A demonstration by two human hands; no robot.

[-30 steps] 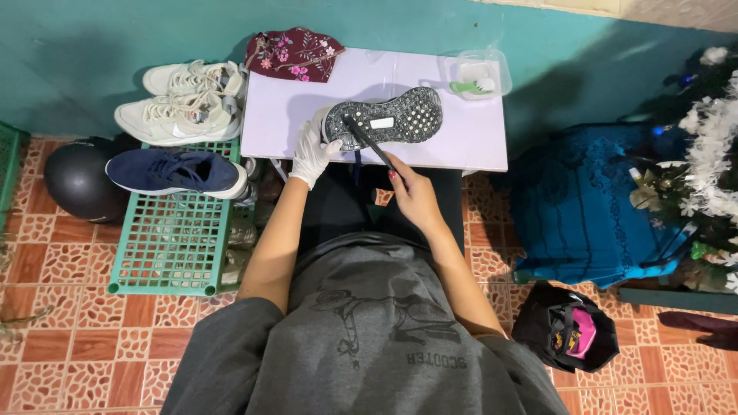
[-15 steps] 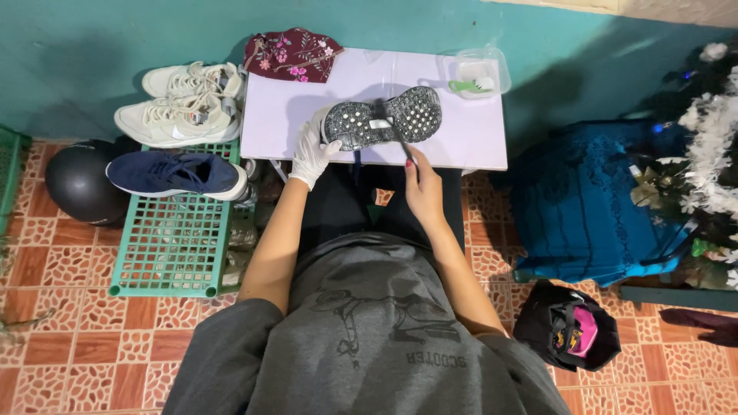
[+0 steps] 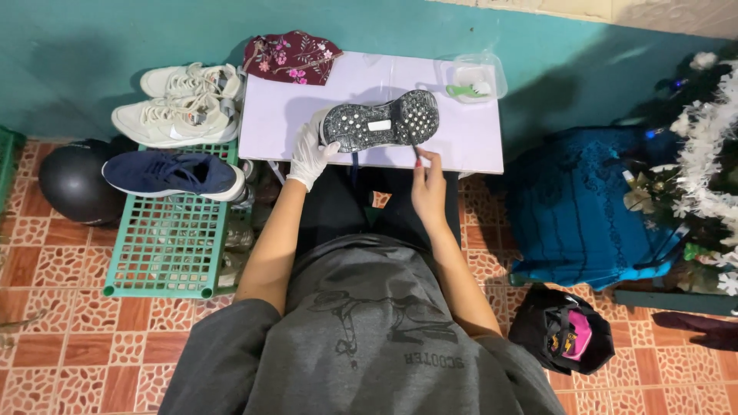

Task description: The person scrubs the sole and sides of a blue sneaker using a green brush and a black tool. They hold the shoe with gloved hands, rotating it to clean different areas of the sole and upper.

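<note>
Small pale-lilac table [image 3: 492, 142] against the teal wall. On it: maroon floral cloth [image 3: 290, 57] overhanging the back-left corner, clear plastic tub [image 3: 470, 77] at back right. Green lattice rack [image 3: 171, 246] left of the table carries a navy sneaker [image 3: 173, 173] and two white sneakers [image 3: 181, 104]. Black helmet [image 3: 73, 183] sits on the tiled floor [image 3: 69, 338].

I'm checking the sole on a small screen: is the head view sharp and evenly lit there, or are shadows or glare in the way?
Head view: the shoe sole is sharp, its studs distinct; soft shadow from it falls on the lilac table; no harsh glare; gloved left hand and right hand show no blur; the edges bend slightly, wide-angle.
</note>
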